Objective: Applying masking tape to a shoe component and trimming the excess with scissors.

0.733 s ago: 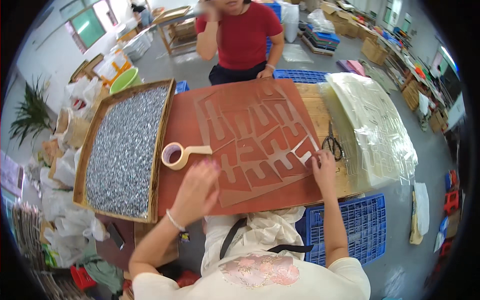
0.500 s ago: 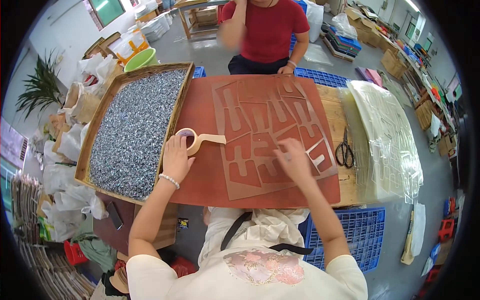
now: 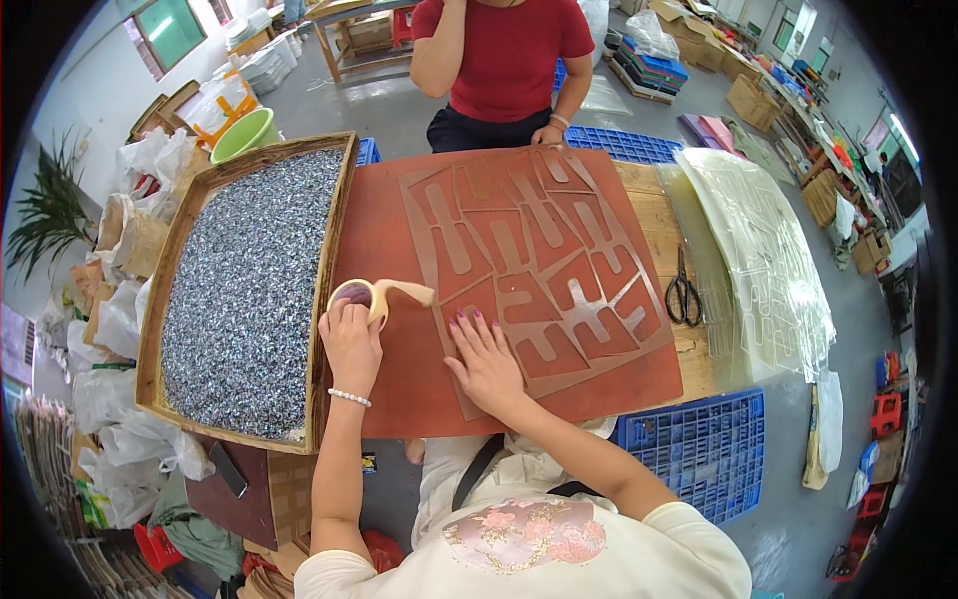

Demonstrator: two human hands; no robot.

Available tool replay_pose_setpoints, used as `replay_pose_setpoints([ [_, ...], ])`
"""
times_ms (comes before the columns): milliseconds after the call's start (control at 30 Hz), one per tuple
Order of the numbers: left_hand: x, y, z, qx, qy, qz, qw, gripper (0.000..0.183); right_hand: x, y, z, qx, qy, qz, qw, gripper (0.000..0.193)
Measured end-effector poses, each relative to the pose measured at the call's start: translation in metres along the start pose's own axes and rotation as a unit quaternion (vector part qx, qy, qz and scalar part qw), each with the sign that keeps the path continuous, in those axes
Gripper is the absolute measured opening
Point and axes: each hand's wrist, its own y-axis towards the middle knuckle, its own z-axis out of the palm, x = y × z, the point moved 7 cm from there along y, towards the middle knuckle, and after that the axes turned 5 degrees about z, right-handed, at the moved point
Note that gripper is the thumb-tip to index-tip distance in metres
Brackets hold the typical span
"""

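A roll of cream tape (image 3: 379,302) stands at the left of a red-brown board (image 3: 384,215), its loose end sticking out to the right. My left hand (image 3: 351,351) is closed on the roll's near side, beside the wooden tray. Over the board lies a thin clear sheet (image 3: 423,235) with many elongated cut-outs. My right hand (image 3: 489,371) rests flat near the sheet's lower left edge, fingers spread and nothing in it.
Shiny dark chips fill a wooden tray (image 3: 346,185) on the left. Black-handled scissors (image 3: 683,298) lie right of the board, before a stack of clear plastic sheets (image 3: 763,250). Across the table is a person in a red shirt (image 3: 504,60). A blue plastic pallet (image 3: 699,449) is at lower right.
My right hand has come from over the sheet's right part to its lower left edge and now lies flat. My left hand stays on the tape roll. The whole view has shifted slightly.
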Motion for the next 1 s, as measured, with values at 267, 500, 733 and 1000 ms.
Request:
replay_pose_setpoints([
  [267, -0.009, 0.018, -0.062, -0.033, -0.102, -0.011, 0.994, 0.016, 0.025, 0.061, 0.049, -0.078, -0.023, 0.066, 0.995, 0.059],
  [500, -0.008, -0.010, -0.099, -0.054, -0.160, -0.084, 0.982, 0.016, -0.013, 0.069, 0.031, 0.038, 0.259, 0.091, 0.961, 0.059],
  [733, -0.037, -0.029, -0.094, 0.068, -0.318, -0.079, 0.942, 0.018, -0.181, -0.076, -0.083, -0.044, -0.109, 0.261, 0.958, 0.068],
  [1000, -0.126, -0.013, -0.093, 0.225, -0.455, 0.037, 0.861, 0.020, -0.122, -0.068, -0.125, 0.025, 0.410, 0.226, 0.883, 0.060],
])
